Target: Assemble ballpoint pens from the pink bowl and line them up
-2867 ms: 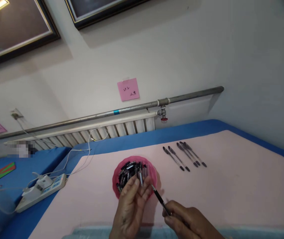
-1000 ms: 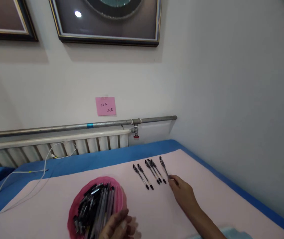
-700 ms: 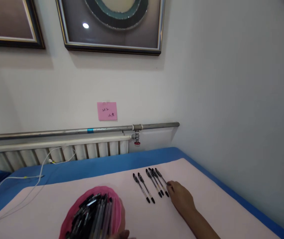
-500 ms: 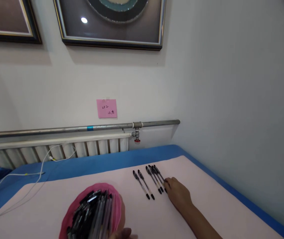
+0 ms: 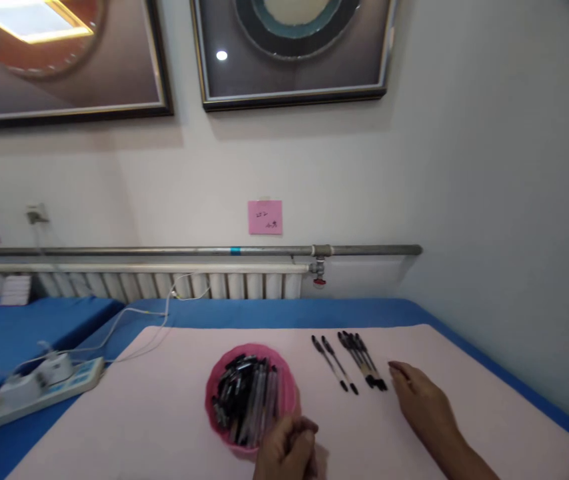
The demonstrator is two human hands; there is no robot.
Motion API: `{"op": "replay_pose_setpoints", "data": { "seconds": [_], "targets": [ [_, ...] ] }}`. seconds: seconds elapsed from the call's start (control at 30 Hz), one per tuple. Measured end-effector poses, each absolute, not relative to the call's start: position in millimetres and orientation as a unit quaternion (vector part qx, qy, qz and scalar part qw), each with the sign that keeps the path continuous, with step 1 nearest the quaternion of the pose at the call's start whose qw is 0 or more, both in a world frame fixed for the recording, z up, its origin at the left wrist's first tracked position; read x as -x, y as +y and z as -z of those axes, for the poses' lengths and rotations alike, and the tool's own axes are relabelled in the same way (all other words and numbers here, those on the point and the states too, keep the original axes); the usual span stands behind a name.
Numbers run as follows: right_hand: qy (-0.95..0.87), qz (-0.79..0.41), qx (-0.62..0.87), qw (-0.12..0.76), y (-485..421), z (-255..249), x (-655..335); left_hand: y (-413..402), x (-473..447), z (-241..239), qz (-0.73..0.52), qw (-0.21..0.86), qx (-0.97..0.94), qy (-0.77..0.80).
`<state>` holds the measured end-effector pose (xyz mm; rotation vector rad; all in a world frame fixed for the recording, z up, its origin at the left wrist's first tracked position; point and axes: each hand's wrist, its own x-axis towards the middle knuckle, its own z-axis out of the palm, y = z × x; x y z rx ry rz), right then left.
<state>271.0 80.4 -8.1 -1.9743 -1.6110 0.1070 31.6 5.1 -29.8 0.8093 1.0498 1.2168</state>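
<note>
My left hand [image 5: 287, 448] is at the lower right rim of a pink scalloped basket [image 5: 209, 400], fingers curled in; whatever is inside them, if anything, is hidden. Inside the basket lies a heap of pens [image 5: 249, 397] with black caps and clear barrels. On the pink sheet to its right, two capped pens [image 5: 335, 365] lie side by side at a slant. A tighter cluster of several pens [image 5: 363, 360] is beside them. Just right of that cluster hovers my right hand [image 5: 424, 403], fingers stretched out and apart from the pens, with nothing visible in it.
The pink sheet [image 5: 154, 393] covers a blue table [image 5: 364, 310]. A white power strip [image 5: 72, 383] with plugs and cables sits on the left. Behind the table run a radiator [image 5: 234, 285] and a pipe [image 5: 189, 251] with a red valve [image 5: 319, 282]. A wall borders the right.
My right hand has come off the pens and moved away to their right. The left hand shows more fully beside the basket. The view has turned left, so scenery sits further right.
</note>
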Motion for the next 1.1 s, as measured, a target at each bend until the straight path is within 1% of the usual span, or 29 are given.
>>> {"op": "replay_pose_setpoints", "data": {
  "seconds": [0.07, 0.13, 0.2, 0.27, 0.3, 0.4, 0.57, 0.67, 0.8, 0.87, 1.03, 1.1],
  "targets": [
    [-0.620, -0.049, 0.715, 0.319, 70, 2, -258, 9, -12, 14, -0.566, 0.555, -0.370, 0.484],
    [-0.649, -0.054, 0.652, 0.388, 59, -5, -237, 14, 16, 1, -0.629, 0.462, -0.359, 0.512],
    [-0.682, -0.051, 0.579, 0.444, 49, -11, -211, 19, 45, -8, -0.656, 0.367, -0.348, 0.560],
    [-0.704, -0.049, 0.523, 0.478, 42, -15, -182, 23, 68, -9, -0.639, 0.289, -0.383, 0.602],
    [-0.714, -0.058, 0.503, 0.484, 41, -15, -169, 24, 75, -8, -0.606, 0.257, -0.429, 0.619],
    [-0.710, -0.091, 0.488, 0.499, 46, -10, -141, 27, 77, -2, -0.454, 0.160, -0.559, 0.675],
    [-0.697, -0.120, 0.502, 0.499, 59, 7, -138, 27, 51, 6, -0.243, 0.038, -0.635, 0.732],
    [-0.695, -0.136, 0.506, 0.493, 61, 12, -147, 29, 44, 6, -0.190, 0.038, -0.640, 0.744],
    [-0.696, -0.157, 0.510, 0.480, 62, 14, -154, 31, 47, 4, -0.196, 0.077, -0.632, 0.746],
    [-0.697, -0.164, 0.512, 0.474, 63, 14, -156, 30, 50, 4, -0.234, 0.099, -0.621, 0.741],
    [-0.710, -0.177, 0.505, 0.458, 63, 17, -156, 28, 56, 6, -0.390, 0.156, -0.549, 0.722],
    [-0.722, -0.183, 0.496, 0.447, 62, 17, -154, 27, 55, 5, -0.418, 0.179, -0.536, 0.711]
  ]
}}
